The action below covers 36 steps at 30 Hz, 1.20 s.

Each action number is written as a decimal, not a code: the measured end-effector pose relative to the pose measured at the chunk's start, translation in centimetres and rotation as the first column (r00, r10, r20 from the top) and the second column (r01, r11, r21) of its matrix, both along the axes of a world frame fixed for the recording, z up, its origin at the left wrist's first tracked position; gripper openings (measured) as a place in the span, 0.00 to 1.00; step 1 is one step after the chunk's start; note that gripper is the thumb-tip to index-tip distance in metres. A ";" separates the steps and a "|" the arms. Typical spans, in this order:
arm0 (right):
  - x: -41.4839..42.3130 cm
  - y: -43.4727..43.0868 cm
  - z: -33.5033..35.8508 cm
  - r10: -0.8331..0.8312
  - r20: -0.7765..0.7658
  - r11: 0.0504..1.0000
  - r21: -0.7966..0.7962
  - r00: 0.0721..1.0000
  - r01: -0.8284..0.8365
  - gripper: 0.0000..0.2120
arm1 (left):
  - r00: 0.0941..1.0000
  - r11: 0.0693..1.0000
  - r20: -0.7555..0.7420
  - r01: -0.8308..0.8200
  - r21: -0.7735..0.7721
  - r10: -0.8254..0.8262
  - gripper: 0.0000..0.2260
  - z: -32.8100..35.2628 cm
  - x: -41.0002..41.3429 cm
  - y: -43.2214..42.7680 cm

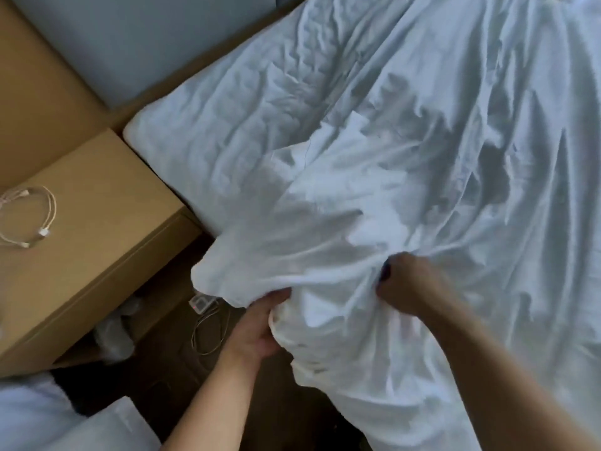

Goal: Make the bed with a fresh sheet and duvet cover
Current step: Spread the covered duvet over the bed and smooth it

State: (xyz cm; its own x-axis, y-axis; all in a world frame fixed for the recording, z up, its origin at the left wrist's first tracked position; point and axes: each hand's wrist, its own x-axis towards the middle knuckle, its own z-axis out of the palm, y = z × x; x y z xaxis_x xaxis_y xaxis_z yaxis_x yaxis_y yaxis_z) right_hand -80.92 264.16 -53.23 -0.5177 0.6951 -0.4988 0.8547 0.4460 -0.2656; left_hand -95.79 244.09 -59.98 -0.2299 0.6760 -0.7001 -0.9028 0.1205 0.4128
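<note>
Your right forearm (487, 369) comes in from the lower right of the frame, and its right grip (406, 284) is a closed fist with a bunch of the white duvet cover (406, 141) gathered in it, so creases fan out from the knuckles. Your left grip (257, 323), at lower centre, curls round the cover's near edge from underneath, fingers tucked into the fold. Both hold cloth, and the two are near each other along that edge. From them the cover's bulk runs up and to the right across the bed, its long axis heading for the upper right corner of the frame. One loose corner (208, 271) sags just left of your left grip, over the dark floor (169, 379) between the bed and the bedside cabinet (97, 203). That corner looks like the part to sort next, and your left grip is the nearer one. The sheeted mattress (195, 125) shows bare at upper left of centre. A white cable (29, 216) lies coiled on the cabinet.
</note>
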 end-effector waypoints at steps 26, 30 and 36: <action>-20.6 0.6 -6.8 -0.640 -0.341 0.766 -0.348 0.688 0.541 0.06 | 0.381 0.772 -0.730 0.556 -0.309 -0.567 0.06 0.5 -23.4 14.0; -23.3 -2.0 -7.6 -0.415 -0.319 0.894 -0.317 0.852 0.317 0.05 | -0.009 0.729 -0.781 0.351 -0.587 -0.624 0.09 -1.6 -28.7 10.2; -25.9 0.3 -8.6 -0.362 -0.212 0.931 -0.124 0.908 0.342 0.19 | 0.047 0.551 -0.571 0.337 -0.763 -0.820 0.49 -3.7 -30.9 16.9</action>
State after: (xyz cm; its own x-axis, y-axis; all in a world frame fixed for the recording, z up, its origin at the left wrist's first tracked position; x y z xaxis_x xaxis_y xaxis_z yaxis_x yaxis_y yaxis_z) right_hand -106.85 264.44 -61.88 -0.3533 0.8144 -0.4603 0.8642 0.0956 -0.4940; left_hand -126.67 260.97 -63.67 -0.4412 0.6707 -0.5963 0.3864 0.7417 0.5483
